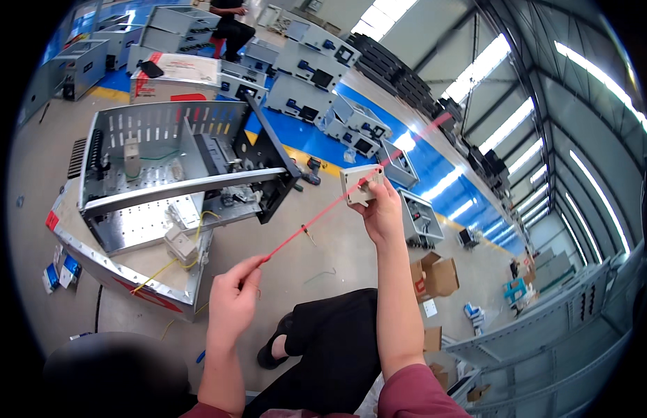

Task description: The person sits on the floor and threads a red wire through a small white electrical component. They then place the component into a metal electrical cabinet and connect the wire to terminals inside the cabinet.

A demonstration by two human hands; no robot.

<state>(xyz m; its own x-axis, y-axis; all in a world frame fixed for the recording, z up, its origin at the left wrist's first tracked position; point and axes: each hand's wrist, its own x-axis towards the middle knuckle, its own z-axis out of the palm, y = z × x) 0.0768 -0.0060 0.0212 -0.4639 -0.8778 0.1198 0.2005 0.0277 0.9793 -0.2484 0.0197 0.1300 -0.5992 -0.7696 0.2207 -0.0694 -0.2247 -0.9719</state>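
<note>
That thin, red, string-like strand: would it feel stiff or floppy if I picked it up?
The thin red strand probably bends easily, being so slender. Some springiness or tension seems likely, since it runs nearly straight from the left hand past the pale beige, boxy block in the right hand. It's likely light, being merely pinched.

A thin, bright red wire point(323, 214) and a pale beige, box-shaped device point(351, 188) show on my remote feed; near, maroon fabric sleeves point(417, 393) and black cloth trousers point(330, 348); left, a silver-grey metal chassis point(177, 194) patterned with slots; far, a blue floor strip point(285, 136) edged in yellow.
</note>
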